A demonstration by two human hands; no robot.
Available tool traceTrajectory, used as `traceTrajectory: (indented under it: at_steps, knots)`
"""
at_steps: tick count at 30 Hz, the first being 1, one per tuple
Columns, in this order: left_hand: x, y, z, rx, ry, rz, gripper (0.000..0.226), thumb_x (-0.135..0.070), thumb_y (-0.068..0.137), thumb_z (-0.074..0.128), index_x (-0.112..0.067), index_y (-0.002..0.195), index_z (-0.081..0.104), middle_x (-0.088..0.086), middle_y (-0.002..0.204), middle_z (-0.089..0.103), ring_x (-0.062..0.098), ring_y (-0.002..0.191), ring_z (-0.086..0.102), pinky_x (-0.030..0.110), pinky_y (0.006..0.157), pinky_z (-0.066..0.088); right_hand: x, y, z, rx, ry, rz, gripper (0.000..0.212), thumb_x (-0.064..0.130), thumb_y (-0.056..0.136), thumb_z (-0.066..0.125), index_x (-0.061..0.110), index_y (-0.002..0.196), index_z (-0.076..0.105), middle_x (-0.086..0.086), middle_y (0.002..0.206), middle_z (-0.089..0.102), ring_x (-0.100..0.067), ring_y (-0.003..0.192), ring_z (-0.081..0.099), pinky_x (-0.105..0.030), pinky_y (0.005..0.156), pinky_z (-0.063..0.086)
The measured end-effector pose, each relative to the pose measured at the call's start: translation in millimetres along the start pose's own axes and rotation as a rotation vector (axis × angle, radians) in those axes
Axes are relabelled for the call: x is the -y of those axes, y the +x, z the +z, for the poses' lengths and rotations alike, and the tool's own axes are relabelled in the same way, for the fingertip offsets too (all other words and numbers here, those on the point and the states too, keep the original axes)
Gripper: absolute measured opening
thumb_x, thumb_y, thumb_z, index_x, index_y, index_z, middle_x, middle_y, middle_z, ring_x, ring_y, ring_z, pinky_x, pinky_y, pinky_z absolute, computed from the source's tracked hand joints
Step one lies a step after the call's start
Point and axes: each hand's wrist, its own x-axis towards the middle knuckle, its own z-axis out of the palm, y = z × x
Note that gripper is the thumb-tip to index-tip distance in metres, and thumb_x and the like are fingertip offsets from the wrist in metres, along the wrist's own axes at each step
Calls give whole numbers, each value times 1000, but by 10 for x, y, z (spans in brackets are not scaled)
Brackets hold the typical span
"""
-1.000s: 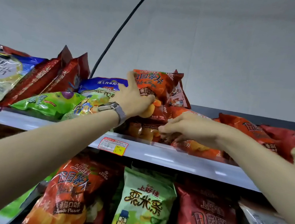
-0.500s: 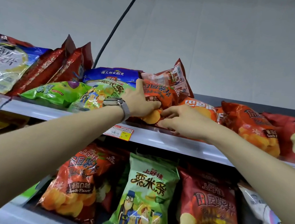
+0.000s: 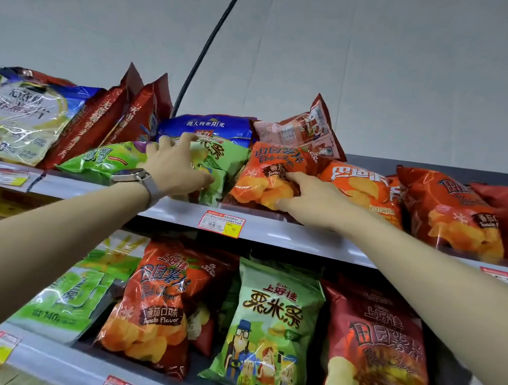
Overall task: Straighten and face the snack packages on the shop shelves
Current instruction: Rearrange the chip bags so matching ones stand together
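Note:
On the top shelf (image 3: 289,232) an orange tomato chip bag (image 3: 263,174) lies face-up near the front edge. My right hand (image 3: 312,199) grips its right side, index finger on top and thumb at the lower edge. Just left of it lies a green corn-strip bag (image 3: 218,159). My left hand (image 3: 176,165), with a grey watch on the wrist, is spread over this bag, thumb curled around its front. Another green bag (image 3: 103,159) lies further left, partly behind my wrist.
A blue bag (image 3: 209,126) and a pale red bag (image 3: 305,128) lean behind. Dark red bags (image 3: 114,117) stand left, more orange bags (image 3: 449,206) right. A price tag (image 3: 221,224) marks the shelf edge. Upright bags (image 3: 270,332) fill the lower shelf. A black cable (image 3: 207,42) runs up the wall.
My left hand left the orange bag and moved left onto the green corn-strip bag. The orange bag came down from upright and now lies at the shelf front under my right hand.

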Motion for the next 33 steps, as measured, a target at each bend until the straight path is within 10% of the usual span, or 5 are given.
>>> traceTrajectory:
  at_steps: [10, 19, 28, 33]
  knots:
    - [174, 15, 69, 41, -18, -10, 92, -51, 88, 78, -26, 161, 28, 26, 151, 39, 49, 140, 41, 54, 117, 38, -63, 135, 168, 12, 36, 27, 75, 39, 92, 65, 28, 159, 32, -16, 156, 45, -42, 148, 31, -48, 120, 32]
    - [-259, -237, -92, -10, 108, 179, 73, -38, 91, 67, -12, 155, 44, 26, 150, 46, 47, 139, 41, 52, 112, 40, -106, -146, -66, -94, -82, -75, 50, 56, 97, 51, 26, 137, 59, -6, 129, 67, -28, 117, 60, -45, 99, 52]
    - [-1226, -645, 107, 140, 40, 467, 46, -51, 81, 59, -13, 102, 75, 9, 98, 73, 34, 95, 67, 39, 80, 57, -338, -532, -393, -292, -379, -80, 45, 61, 99, 40, 28, 120, 62, -1, 125, 66, -31, 116, 59, -40, 80, 44]
    - [-1559, -663, 388, 122, 37, 549, 34, -48, 83, 58, -16, 76, 63, 6, 80, 62, 33, 83, 57, 37, 68, 40, -672, -723, -611, -296, -439, 43, 50, 57, 98, 44, 27, 137, 57, -6, 137, 63, -34, 124, 56, -43, 88, 46]
